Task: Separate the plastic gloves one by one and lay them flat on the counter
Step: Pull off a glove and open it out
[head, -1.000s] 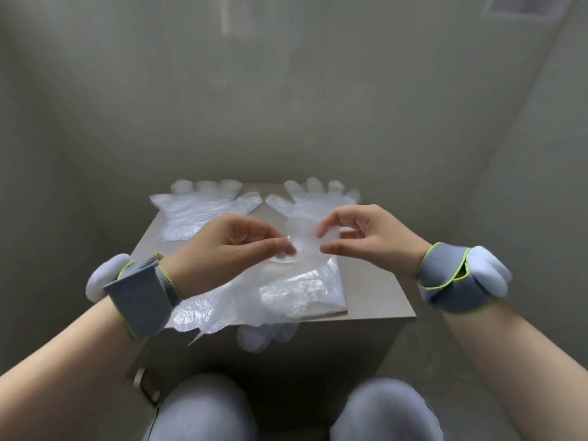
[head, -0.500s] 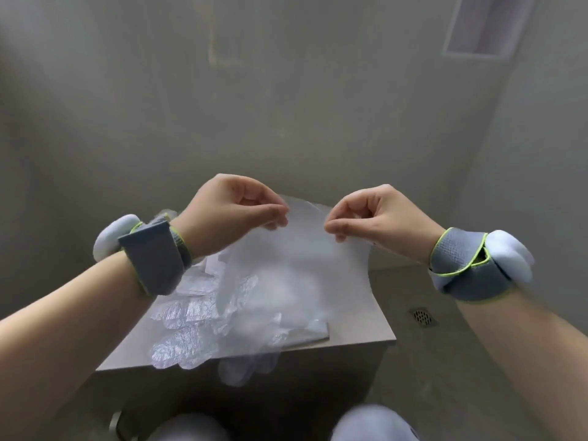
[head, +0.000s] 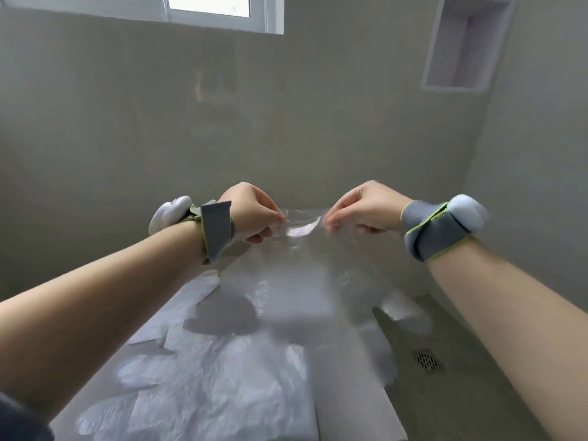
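Note:
A clear plastic glove (head: 302, 268) hangs stretched in the air between my hands, its cuff edge at the top and its fingers drooping toward the counter. My left hand (head: 251, 214) pinches the cuff's left corner. My right hand (head: 362, 211) pinches the right corner. Below, a pile of crumpled clear gloves (head: 216, 386) lies on the grey counter (head: 346, 418). More flat gloves (head: 197, 291) lie further back on the left, partly hidden by the held glove. The view is blurred.
The counter's right edge drops to a tiled floor with a drain (head: 426, 361). Grey walls close in behind and on both sides. A wall niche (head: 461, 49) sits at the upper right and a window (head: 206, 4) at the top.
Both hands have lifted the glove up and away from the pile and stretched its cuff wider. The camera has tilted upward, so the window and niche now show.

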Available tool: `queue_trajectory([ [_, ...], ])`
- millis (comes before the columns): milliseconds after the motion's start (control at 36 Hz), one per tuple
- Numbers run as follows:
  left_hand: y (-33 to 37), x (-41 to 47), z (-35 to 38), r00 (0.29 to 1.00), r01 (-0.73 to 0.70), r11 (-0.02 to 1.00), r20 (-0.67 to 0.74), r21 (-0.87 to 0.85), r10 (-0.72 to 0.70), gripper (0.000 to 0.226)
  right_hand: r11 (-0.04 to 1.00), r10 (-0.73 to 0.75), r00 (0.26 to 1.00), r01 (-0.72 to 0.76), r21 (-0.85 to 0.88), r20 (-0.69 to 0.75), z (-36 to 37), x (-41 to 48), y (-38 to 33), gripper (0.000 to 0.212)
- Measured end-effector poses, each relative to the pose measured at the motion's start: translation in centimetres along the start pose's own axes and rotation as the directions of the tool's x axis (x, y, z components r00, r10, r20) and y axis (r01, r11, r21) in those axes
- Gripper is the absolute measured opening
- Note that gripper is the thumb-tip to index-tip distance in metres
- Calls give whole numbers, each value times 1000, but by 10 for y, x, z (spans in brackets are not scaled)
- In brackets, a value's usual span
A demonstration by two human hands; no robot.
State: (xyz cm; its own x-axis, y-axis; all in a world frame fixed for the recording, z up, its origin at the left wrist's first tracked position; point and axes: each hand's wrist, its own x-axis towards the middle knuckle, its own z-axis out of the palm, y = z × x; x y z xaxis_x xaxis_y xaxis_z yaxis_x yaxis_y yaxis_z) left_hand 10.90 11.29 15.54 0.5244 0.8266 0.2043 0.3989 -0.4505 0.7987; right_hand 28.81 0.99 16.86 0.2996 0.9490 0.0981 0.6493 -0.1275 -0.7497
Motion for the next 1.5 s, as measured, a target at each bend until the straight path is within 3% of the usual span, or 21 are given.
queue_trajectory([
  [167, -5, 49, 1, 989, -123, 979, -104, -160, 107, 9, 978, -47, 960, 101, 184, -276, -1, 68, 4, 13],
  [250, -22, 74, 6, 957, -232, 960, -214, -157, 196, 10, 982, -178, 901, 186, -20, -396, 1, 99, 17, 17],
  [361, -30, 81, 1, 876, -389, 919, -337, -67, 346, 7, 928, -343, 777, 367, -64, -528, 3, 98, 13, 11],
  [472, -42, 74, 6, 755, -526, 844, -399, 103, 520, 17, 876, -413, 700, 480, -45, -583, 17, 88, 29, 7],
  [583, -64, 52, 15, 628, -624, 706, -323, 335, 708, 13, 809, -555, 631, 561, -175, -542, 45, 58, 62, 7],
  [639, -82, 41, 19, 622, -656, 664, -240, 360, 745, 13, 804, -578, 648, 555, -213, -496, 62, 44, 83, 8],
  [750, -123, 20, 32, 692, -656, 676, -92, 337, 716, 23, 847, -527, 748, 504, -170, -405, 89, 33, 122, 12],
  [917, -170, 1, 58, 815, -568, 768, 72, 295, 575, 27, 915, -397, 867, 399, -56, -301, 120, 29, 151, 11],
  [1028, -188, -2, 62, 851, -522, 778, 163, 348, 499, 35, 941, -337, 913, 333, -58, -231, 128, 27, 162, 14],
  [1250, -185, -11, 62, 847, -530, 777, 175, 340, 501, 34, 968, -246, 954, 252, 16, -174, 136, 21, 172, 18],
  [1500, -186, -16, 61, 811, -581, 699, 235, 417, 535, 43, 951, -308, 938, 302, -63, -159, 138, 17, 168, 17],
])
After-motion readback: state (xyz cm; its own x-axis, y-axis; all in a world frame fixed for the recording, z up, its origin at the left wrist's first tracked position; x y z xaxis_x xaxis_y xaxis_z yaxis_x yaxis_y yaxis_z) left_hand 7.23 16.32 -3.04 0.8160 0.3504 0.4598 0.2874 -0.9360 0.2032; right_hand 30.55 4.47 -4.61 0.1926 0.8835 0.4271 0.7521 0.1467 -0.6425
